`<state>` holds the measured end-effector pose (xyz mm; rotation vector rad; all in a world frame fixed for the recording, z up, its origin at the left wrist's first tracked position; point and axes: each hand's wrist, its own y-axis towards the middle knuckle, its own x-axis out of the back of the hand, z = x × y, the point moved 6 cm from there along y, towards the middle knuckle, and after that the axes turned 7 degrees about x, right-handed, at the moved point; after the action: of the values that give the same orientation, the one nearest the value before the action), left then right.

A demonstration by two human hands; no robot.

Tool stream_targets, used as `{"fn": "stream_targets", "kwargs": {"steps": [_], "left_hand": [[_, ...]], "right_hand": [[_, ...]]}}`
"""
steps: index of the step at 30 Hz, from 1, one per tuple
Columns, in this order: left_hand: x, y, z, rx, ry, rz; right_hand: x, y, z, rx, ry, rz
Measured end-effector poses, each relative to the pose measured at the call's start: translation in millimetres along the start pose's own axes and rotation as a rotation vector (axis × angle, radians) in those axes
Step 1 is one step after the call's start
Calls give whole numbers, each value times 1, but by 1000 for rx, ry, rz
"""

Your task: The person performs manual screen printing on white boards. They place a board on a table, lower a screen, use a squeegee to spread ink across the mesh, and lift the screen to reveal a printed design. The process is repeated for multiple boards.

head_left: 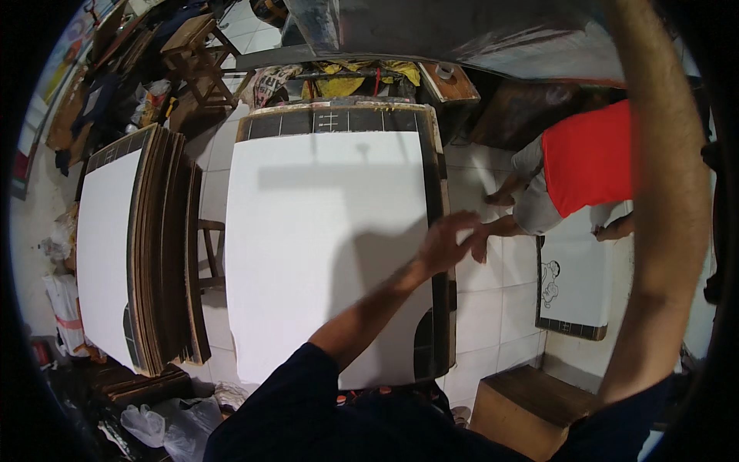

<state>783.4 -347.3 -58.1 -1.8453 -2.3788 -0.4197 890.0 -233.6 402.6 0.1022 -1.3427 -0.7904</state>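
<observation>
Above tiled floor (479, 309), one white-topped board (296, 269) is set centrally. Left hand (446, 245) is held loosely spread, seemingly empty, by its right edge; right hand is out of view, grip unknown. White face is best kept unsmudged.

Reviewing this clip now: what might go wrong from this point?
The left hand appears over the right edge of the white panel; if it touches down carelessly, it might smudge the pale surface.

The raised right arm overlaps the red-shirted co-worker in this view, so a bump seems possible, though the gap between them is hard to judge.
</observation>
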Motion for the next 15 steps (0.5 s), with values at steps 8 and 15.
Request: {"fn": "stream_targets", "kwargs": {"steps": [8,15], "left_hand": [[158,-134,-159,56,-1023,-552],[80,-254,4,1006,-1171,-771]], "right_hand": [[-69,-214,17,179,-154,-188],[-228,-433,32,86,-117,24]]}}
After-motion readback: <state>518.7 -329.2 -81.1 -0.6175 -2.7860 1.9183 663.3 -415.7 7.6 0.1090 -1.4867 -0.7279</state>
